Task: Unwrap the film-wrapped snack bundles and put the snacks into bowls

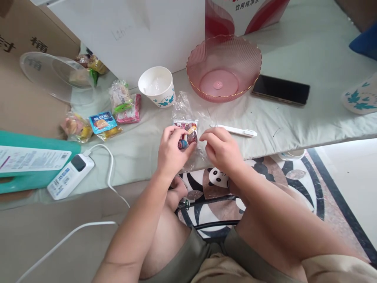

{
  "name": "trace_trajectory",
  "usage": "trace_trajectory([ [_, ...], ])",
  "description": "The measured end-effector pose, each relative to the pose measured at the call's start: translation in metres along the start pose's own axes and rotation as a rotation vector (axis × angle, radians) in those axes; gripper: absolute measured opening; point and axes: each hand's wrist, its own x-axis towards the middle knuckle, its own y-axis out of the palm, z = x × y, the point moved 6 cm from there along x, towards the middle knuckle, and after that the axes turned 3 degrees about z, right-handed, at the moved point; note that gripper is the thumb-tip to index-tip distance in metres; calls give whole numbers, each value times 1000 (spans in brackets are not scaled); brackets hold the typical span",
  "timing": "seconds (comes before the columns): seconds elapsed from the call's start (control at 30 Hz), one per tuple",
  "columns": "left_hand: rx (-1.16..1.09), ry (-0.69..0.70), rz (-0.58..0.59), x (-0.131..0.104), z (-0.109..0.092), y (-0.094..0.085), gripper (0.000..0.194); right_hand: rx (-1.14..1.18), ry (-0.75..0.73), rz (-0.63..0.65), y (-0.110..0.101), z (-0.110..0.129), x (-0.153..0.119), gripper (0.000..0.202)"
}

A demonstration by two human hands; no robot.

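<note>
My left hand [173, 151] is closed around a small snack packet [191, 135] with a colourful printed front, at the table's near edge. A clear plastic bag [184, 106] spreads behind and beneath the packet. Just to the right, my right hand [220, 149] has its fingers curled together beside the bag's film. Whether those fingers pinch the film is too fine to make out. Behind my right hand lies a slim white plastic utility knife [237, 131].
A white paper cup [165, 94] and a pink ribbed bowl [194, 65] stand farther back. A black phone [281, 89] lies to the right. Wrapped snacks [103, 122], a clear lid [50, 78], a white charger [70, 177] with its cable and a green jug [32, 157] occupy the left.
</note>
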Motion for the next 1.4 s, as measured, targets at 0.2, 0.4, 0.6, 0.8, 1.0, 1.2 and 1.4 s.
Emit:
trace_trajectory([
  [0.2,-175,-66,-60,-1,7,-2,8,95,284,120,26,-17,7,37],
  [0.4,-879,-276,-132,5,20,-10,28,245,386,140,27,-14,9,46],
  [0.6,-1145,-366,16,8,11,-15,24,500,450,188,25,-8,8,74],
  [0.8,-1213,-346,38,6,9,-14,22,1091,495,197,36,-9,9,73],
  [1.0,-1144,-287,-61,15,24,-29,19,1431,638,142,33,-15,6,66],
  [1.2,-1375,-334,-222,20,45,-37,28,1364,613,-45,1,-24,-6,61],
  [1.4,-1437,-398,-235,19,43,-35,26,1196,492,-257,-45,-36,2,54],
])
